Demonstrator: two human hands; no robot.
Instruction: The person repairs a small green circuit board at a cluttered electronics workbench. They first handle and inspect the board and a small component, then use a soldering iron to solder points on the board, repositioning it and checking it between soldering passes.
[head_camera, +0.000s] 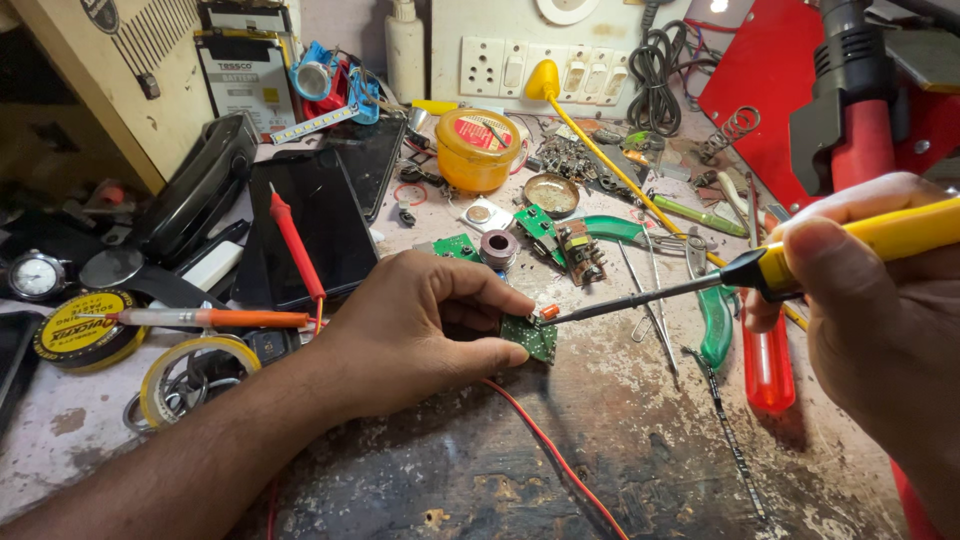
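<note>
Both hands were busy: our left hand (415, 330) pinched the small green circuit board (530, 336) on the workbench (640, 440), our right hand (880, 310) gripped the yellow soldering iron (760, 268), tip touching the board's orange component (548, 312); the joint seemed unfinished.

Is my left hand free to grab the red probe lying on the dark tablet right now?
Probably not as things stand: the left hand is pinning the small green circuit board under the soldering iron. The red probe lies uncovered on the tablet, close by.

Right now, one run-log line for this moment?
left hand: pins green circuit board | right hand: holds yellow soldering iron | iron tip: at board's orange part
</note>
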